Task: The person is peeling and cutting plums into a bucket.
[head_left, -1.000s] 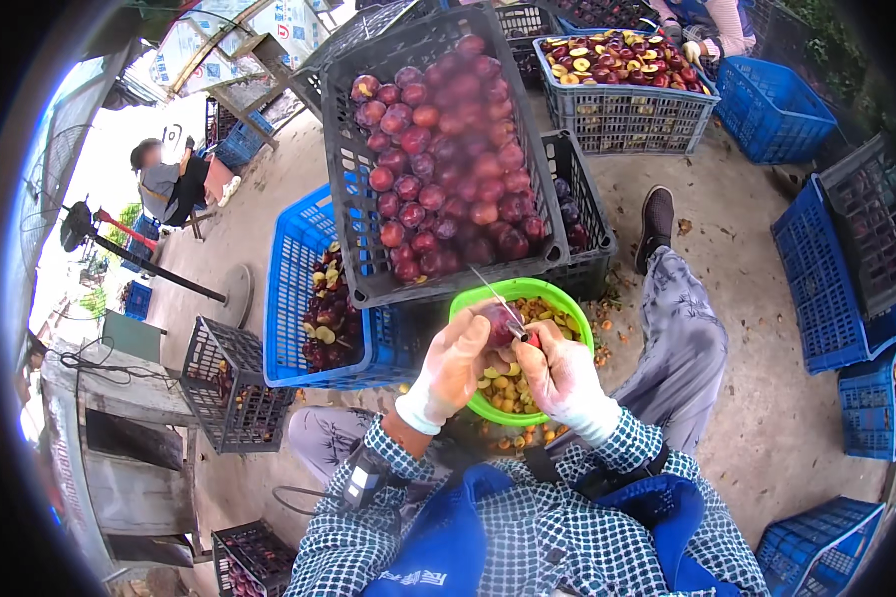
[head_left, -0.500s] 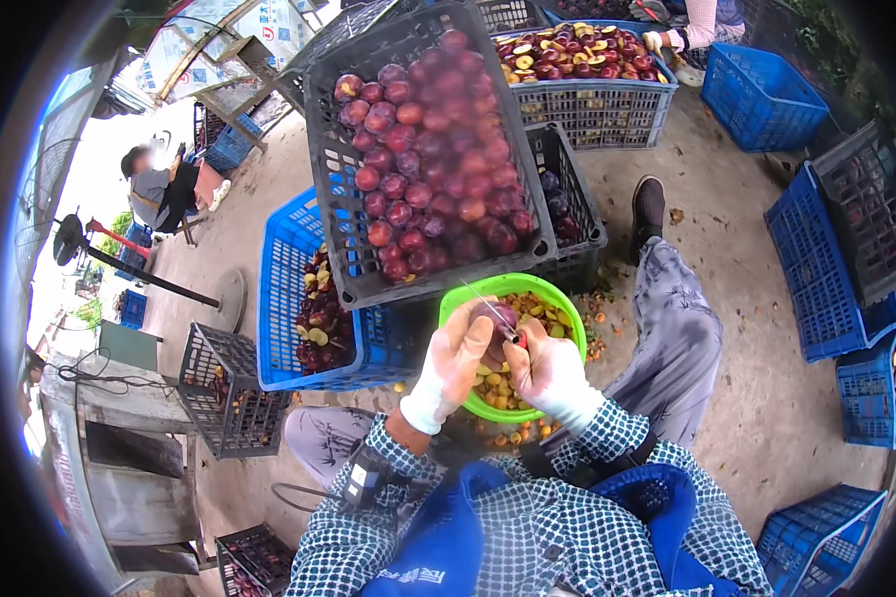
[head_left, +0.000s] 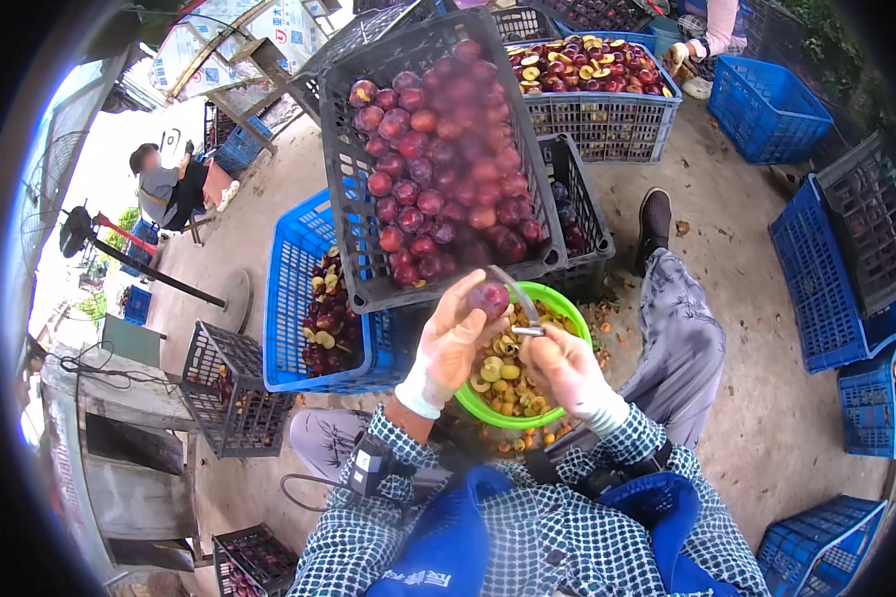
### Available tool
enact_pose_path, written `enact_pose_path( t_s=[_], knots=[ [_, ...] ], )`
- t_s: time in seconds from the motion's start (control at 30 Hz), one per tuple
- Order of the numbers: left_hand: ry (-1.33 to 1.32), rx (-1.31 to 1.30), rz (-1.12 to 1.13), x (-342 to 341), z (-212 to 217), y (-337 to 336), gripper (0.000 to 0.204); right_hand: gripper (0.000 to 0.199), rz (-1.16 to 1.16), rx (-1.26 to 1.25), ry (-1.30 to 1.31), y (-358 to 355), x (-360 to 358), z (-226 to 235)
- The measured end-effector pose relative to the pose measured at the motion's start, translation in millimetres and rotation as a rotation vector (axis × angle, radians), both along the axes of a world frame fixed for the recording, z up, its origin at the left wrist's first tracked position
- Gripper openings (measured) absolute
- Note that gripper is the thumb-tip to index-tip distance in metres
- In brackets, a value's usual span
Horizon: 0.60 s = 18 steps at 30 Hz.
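In the white-gloved fingers of my left hand (head_left: pixel 449 345) is a whole-looking dark red plum (head_left: pixel 490 298), held up over the basin. My right hand (head_left: pixel 567 373), also gloved, is closed round the handle of a small knife (head_left: pixel 521 296). Its thin, slightly curved blade points up and left, just right of the plum; whether it touches the skin I cannot tell. Below both hands sits a bright green basin (head_left: pixel 580 320) with yellowish plum scraps (head_left: pixel 509 371) in it. Beyond it, a tilted black crate (head_left: pixel 340 199) holds many whole plums (head_left: pixel 438 169).
A blue crate (head_left: pixel 294 261) of cut plums stands left of the basin. Another black crate (head_left: pixel 589 239) lies under the tilted one. At the back, a crate of halved plums (head_left: pixel 597 75) stands near a co-worker's gloved hand (head_left: pixel 679 55). Stacked crates (head_left: pixel 816 269) line the right side.
The knife has come away from across the plum and now points upward. My right hand has shifted right and down. My left hand has turned the plum upward.
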State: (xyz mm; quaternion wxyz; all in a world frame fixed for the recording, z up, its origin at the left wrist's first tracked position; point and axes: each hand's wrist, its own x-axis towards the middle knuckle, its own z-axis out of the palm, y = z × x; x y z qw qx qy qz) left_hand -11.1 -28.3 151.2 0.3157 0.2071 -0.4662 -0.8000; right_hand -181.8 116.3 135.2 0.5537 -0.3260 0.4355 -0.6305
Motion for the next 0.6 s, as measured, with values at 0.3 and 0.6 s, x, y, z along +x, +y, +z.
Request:
enact_pose_path(
  t_s=[0.3, 0.6],
  knots=[
    [-0.126, -0.030, 0.048, 8, -5, 6, 0.066, 0.020, -0.246, -0.001, 0.904, -8, 23, -15],
    [-0.112, -0.076, 0.004, 0, -10, 16, 0.065, 0.026, -0.251, 0.062, 0.876, -11, 33, -40]
  ],
)
